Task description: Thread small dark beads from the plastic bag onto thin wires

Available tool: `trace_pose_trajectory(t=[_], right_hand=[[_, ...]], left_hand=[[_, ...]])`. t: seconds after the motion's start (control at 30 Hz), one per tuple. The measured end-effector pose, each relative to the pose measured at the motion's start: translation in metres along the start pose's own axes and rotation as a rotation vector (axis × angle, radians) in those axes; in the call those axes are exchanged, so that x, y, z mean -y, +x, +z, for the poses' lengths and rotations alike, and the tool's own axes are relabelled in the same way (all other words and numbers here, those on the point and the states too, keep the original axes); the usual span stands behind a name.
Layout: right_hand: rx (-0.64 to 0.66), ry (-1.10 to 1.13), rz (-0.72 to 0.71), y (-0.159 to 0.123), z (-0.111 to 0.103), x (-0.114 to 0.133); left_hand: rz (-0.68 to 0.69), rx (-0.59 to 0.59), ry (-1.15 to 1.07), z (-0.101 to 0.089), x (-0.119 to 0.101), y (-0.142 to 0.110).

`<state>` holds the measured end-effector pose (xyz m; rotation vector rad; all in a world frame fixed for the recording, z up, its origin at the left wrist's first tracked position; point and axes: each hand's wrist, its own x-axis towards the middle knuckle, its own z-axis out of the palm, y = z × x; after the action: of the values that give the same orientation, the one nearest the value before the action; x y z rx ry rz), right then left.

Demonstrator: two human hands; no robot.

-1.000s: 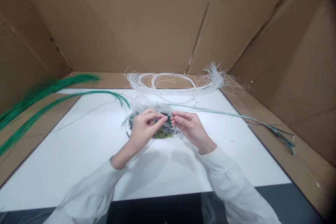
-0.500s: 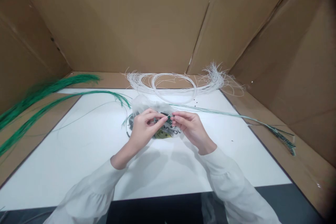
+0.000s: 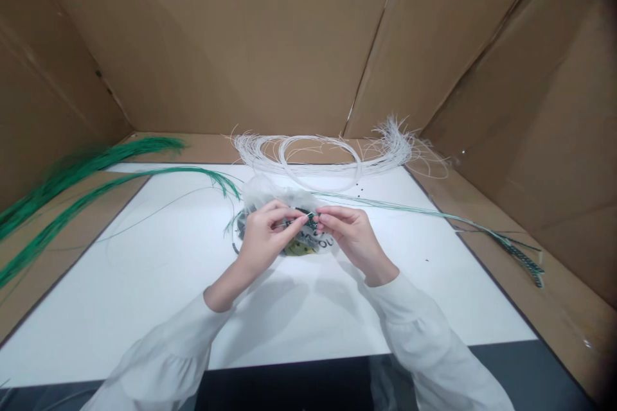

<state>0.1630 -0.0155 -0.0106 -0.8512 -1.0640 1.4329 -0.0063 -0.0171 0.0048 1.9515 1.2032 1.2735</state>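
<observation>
Over a translucent plastic bag point(image 3: 260, 189) with dark small pieces in it, my two hands meet fingertip to fingertip. My left hand point(image 3: 267, 228) is closed in a pinch on a thin white strand, whose short end pokes out past the thumb towards the right. My right hand point(image 3: 349, 231) is also pinched, around something small and dark that looks like a bead; the fingers cover most of it. Black lettering and a yellow print point(image 3: 299, 247) show on the bag beneath the hands.
Green strand bundles point(image 3: 96, 196) lie at the left. A coil of white strands point(image 3: 321, 138) rests at the back. Thin pale-green strands point(image 3: 409, 205) run right to dark striped, beaded-looking ends point(image 3: 523, 257). Cardboard walls point(image 3: 241, 38) enclose the white tabletop point(image 3: 159, 289).
Both hands stay almost in place, pinched fingertips close together. The view has shifted very slightly; nothing else visibly differs.
</observation>
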Motion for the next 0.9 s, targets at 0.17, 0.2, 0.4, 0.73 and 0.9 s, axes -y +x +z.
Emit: trace_pose_trajectory(t=[0.17,0.2,0.4,0.73,0.9], right_hand=[[-0.071,-0.274,-0.122,-0.0019,0.0022,0.0024],[-0.072,-0.304,-0.134,-0.0024,0.0032,0.0032],[-0.032,-0.301,-0.136,-0.0038,0.0054,0.0052],[-0.024,-0.277,-0.127,-0.0033,0.0051,0.0043],[-0.025,-0.267,-0.124,-0.0036,0.0040,0.0031]], left_hand=[[0.153,-0.040,0.087,0.0020,0.0008,-0.0022],[0.174,-0.039,0.101,0.0024,0.0010,-0.0026],[0.195,-0.029,0.134,0.0030,0.0023,-0.0028],[0.207,-0.018,0.122,0.0028,0.0023,-0.0029],[0.192,-0.010,0.129,0.0026,0.0014,-0.0032]])
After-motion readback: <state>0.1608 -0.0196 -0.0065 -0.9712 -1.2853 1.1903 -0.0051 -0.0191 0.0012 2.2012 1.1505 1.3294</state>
